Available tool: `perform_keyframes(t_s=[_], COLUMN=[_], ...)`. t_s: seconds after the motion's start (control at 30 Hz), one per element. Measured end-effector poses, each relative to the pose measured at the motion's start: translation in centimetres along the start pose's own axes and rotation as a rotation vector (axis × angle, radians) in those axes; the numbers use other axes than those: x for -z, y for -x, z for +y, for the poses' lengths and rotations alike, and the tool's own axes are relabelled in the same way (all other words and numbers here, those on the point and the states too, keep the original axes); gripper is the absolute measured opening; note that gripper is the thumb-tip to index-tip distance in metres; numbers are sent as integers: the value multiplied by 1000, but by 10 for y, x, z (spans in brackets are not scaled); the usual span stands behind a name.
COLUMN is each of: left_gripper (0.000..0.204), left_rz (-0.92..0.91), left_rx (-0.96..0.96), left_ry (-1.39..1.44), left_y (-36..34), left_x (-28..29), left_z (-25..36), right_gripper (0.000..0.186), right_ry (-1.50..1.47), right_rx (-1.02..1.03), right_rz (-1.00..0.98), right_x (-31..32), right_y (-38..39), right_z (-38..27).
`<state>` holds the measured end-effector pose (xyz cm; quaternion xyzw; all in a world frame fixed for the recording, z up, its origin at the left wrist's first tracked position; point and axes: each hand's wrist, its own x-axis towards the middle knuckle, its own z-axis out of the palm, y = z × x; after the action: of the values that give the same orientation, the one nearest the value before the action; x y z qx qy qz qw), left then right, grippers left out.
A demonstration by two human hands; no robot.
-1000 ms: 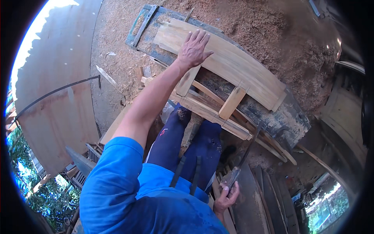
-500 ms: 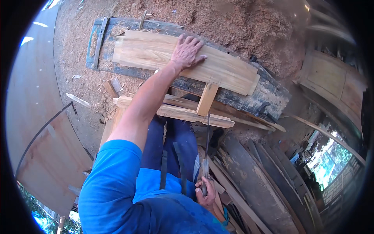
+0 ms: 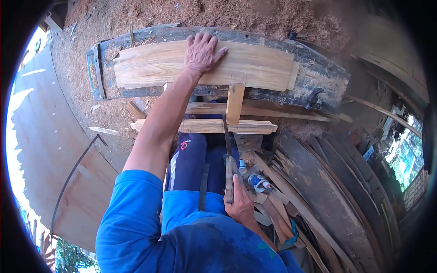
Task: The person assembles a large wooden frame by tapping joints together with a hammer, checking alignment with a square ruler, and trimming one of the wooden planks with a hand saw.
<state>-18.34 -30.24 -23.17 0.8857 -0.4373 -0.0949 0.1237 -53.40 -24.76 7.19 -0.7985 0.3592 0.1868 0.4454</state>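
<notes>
My left hand (image 3: 202,52) lies spread on a broad pale wooden board (image 3: 259,66), which rests flat on a dark, worn bench plank (image 3: 314,61). A short wooden crosspiece (image 3: 235,103) joins the board's near edge to a narrow rail (image 3: 259,127) in front of my legs. Closed around a grey, worn handle, my right hand (image 3: 240,202) holds what looks like a handsaw (image 3: 229,166), seen nearly edge-on. Its thin dark blade runs up across the rail, just left of the crosspiece. Whether the teeth touch the wood cannot be made out.
Wood shavings (image 3: 255,16) cover the ground beyond the bench. Long planks (image 3: 318,177) lean in a stack at right, beside a blue-and-white can (image 3: 258,182). A large plywood sheet (image 3: 68,150) stands at left. A dark clamp-like tool (image 3: 313,98) sits on the bench's right end.
My right hand has moved up and slightly left, and the blade now reaches past the rail beside the crosspiece. My left hand stays flat on the board. The whole view has turned a little.
</notes>
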Motion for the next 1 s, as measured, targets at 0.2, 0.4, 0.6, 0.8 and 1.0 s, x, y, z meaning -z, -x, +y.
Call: perform_keyframes(t_s=[0.2,0.4,0.6,0.8,1.0], left_gripper=[52,55,53,53,53], left_rz=[52,-40,-53,-79,-49], left_rx=[-40,-19,-11,-2,-19], left_ry=[23,16,12,-2,-9], left_y=[3,3,1,2,3], left_x=[-4,3,3,1,-3], left_z=[-6,-5,-6,-4,-6], right_gripper=[68,66,63,62,68], right_ry=[96,105,101,84,215], right_rx=[-150,-217,-271,-230,-296], right_rz=[-233,-275,-284,-248,-360], right_x=[15,28,13,28,-5], right_y=[-22,-47,-85,-82,-126], right_z=[-19,-36,-29,-33,-25])
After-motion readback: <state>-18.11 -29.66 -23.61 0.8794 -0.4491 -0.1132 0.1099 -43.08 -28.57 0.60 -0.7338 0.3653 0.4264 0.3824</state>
